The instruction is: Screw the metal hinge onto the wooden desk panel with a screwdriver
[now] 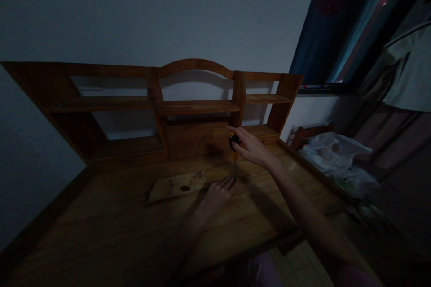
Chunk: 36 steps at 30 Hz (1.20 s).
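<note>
At far left the shelf unit (111, 107) stands along the back of the counter (101, 224), dim in this light. In front of it a board (175, 188) lies flat on the counter, with a dark mark and some thin wire on it that I cannot make out well. My left hand (215, 195) rests at the board's right end, fingers (227, 183) laid flat and pressing down right beside the tip of the screwdriver (234, 154). The screwdriver stands upright, its blade on the wood. My right hand (251, 148) caps the black and orange handle from above, fingers curled loosely over it rather than clenched.

To do this well, I judge I must keep the shaft plumb, press straight down through my palm and turn slowly, letting my left fingers steady the tip without straying under it. The board could slide, so my left hand should bear on it firmly. At right, a crumpled plastic bag (333, 152) lies off the counter.
</note>
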### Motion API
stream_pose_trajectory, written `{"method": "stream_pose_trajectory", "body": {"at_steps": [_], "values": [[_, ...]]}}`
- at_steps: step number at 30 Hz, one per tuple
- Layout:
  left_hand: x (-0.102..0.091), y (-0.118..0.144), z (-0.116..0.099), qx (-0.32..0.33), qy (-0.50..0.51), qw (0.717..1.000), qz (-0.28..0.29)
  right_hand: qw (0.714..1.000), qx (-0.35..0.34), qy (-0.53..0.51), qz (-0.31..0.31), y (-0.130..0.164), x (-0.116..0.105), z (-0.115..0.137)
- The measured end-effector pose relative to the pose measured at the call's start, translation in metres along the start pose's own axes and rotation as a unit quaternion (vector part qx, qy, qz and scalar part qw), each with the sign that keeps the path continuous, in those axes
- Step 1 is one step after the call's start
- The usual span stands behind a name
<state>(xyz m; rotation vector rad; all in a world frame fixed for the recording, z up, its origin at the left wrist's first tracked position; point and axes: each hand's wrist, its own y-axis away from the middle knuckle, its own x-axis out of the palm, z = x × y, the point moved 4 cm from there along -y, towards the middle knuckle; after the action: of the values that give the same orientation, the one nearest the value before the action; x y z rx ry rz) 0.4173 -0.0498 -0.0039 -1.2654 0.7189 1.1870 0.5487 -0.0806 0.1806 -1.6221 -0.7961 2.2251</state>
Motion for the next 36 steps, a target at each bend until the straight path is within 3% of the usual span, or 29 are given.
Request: {"method": "stream_pose_trajectory", "body": {"at_steps": [10, 16, 22, 30, 36], "values": [[-0.0059, 0.0002, -0.0007, 0.002, 0.007, 1.0, 0.003, 0.999, 0.028, 0.011, -0.017, 0.0009, -0.0008, -0.0014], [-0.0054, 0.0001, 0.0001, -0.002, 0.001, 1.0, 0.002, 0.999, -0.022, -0.022, -0.011, 0.0011, -0.0027, -0.0026], [-0.0044, 0.0012, -0.0005, -0.001, -0.003, 1.0, -0.008, 1.0, 0.011, 0.007, -0.012, 0.0003, -0.0045, -0.0011], [-0.0039, 0.0005, 0.0002, 0.002, 0.0, 1.0, 0.006, 0.997, -0.016, -0.069, 0.01, -0.0005, -0.0064, -0.0066], [-0.0026, 0.0009, 0.0008, -0.001, 0.004, 1.0, 0.001, 1.0, 0.009, -0.027, -0.013, 0.0007, -0.0044, -0.0082]]}}
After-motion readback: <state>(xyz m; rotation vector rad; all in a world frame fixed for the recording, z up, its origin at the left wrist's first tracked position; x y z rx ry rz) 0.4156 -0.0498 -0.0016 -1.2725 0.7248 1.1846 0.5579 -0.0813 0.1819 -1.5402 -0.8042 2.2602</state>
